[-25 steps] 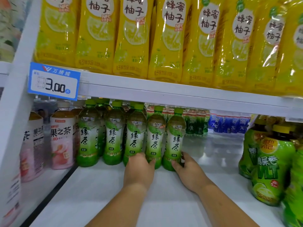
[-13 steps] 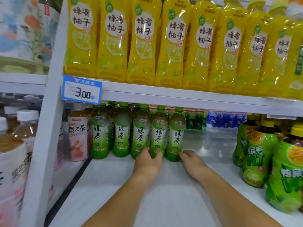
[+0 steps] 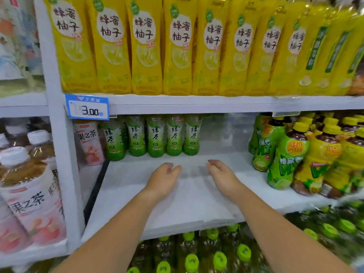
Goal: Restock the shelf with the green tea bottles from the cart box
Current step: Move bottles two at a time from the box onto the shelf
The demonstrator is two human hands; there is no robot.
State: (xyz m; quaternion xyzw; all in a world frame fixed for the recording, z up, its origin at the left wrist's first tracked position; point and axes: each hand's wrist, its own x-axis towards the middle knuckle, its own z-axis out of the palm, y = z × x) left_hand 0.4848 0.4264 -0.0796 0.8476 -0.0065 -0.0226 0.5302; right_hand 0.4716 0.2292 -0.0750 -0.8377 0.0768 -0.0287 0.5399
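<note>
Several green tea bottles (image 3: 155, 135) stand upright in a row at the back left of the white middle shelf (image 3: 189, 201). My left hand (image 3: 164, 179) hovers over the shelf a little in front of the row, fingers relaxed and holding nothing. My right hand (image 3: 221, 177) is beside it to the right, also relaxed and holding nothing. Neither hand touches a bottle. The cart box is out of view.
Yellow honey pomelo bottles (image 3: 177, 46) fill the shelf above. A pink peach tea bottle (image 3: 88, 142) stands left of the green tea. Green and yellow lemon tea bottles (image 3: 291, 154) crowd the shelf's right end. A blue price tag (image 3: 87, 107) hangs on the upper shelf edge. Green-capped bottles (image 3: 189, 253) sit below.
Both hands have let go of the two rightmost green tea bottles and drawn back toward me. The view has pulled back and dropped.
</note>
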